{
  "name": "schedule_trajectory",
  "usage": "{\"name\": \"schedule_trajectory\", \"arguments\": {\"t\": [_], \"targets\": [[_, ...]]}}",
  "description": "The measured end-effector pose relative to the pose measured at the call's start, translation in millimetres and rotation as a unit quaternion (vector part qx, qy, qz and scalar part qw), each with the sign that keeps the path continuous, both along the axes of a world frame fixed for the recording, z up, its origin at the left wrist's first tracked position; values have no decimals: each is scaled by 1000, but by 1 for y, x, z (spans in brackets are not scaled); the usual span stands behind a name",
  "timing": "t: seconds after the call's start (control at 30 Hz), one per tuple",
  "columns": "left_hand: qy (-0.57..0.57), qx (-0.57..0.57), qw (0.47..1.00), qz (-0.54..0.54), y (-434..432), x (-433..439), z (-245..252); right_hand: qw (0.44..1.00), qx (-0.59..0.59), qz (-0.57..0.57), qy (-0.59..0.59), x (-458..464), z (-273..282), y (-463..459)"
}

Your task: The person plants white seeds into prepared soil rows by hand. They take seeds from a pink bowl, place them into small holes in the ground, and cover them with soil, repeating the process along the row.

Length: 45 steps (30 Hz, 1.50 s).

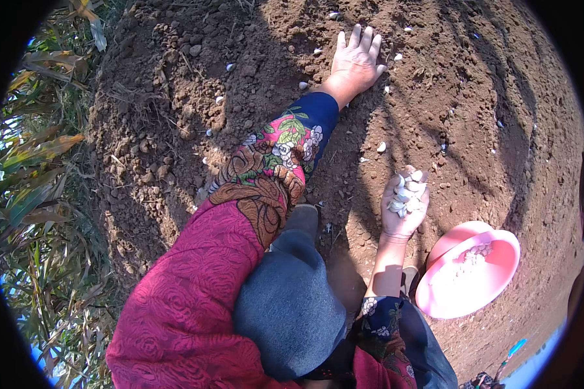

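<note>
My left hand (355, 61) reaches out over the tilled soil, palm down with its fingers spread, among scattered garlic cloves; nothing shows in it, though its underside is hidden. Cupped palm up near the middle right, my right hand (403, 221) holds a heap of pale garlic cloves (409, 194). One single clove (381, 147) lies on the soil just above that heap. Other cloves stand or lie in the furrows, such as one (398, 57) beside my left hand's fingers. To the right of my right forearm, a pink plastic basin (508, 253) contains more cloves.
Brown clods and furrows (175, 97) spread around me. Dry and green maize leaves (44, 150) line the left edge. My knee (287, 301) and a boot (304, 216) are below my left arm. A dark object with a blue part (517, 347) lies at the lower right.
</note>
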<state>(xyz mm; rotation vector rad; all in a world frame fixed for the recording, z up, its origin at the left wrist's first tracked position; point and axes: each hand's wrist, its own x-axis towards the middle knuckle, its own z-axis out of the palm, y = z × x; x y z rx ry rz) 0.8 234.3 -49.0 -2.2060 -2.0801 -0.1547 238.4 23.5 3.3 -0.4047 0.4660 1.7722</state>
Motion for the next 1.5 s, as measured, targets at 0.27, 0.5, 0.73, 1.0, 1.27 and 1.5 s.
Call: {"name": "schedule_trajectory", "arguments": {"t": [0.27,0.5,0.73,1.0,1.27,1.5], "targets": [[-66,-44,997,-3,-151,-47,0,998,68,0,11,-6,14,9],[-120,-159,980,5,-348,-40,55,998,49,-23,-33,3,-3,-10],[-184,-100,977,-32,-293,-1,49,998,64,20,14,12,-8,-4],[-124,-128,982,-59,-286,-45,34,997,70,-17,-2,16,-4,3],[-244,-41,968,-29,-273,-12,62,995,88,-38,8,11,-16,-10],[-170,52,953,-245,-167,65,15,997,70,-10,-25,24,-12,-8]]}}
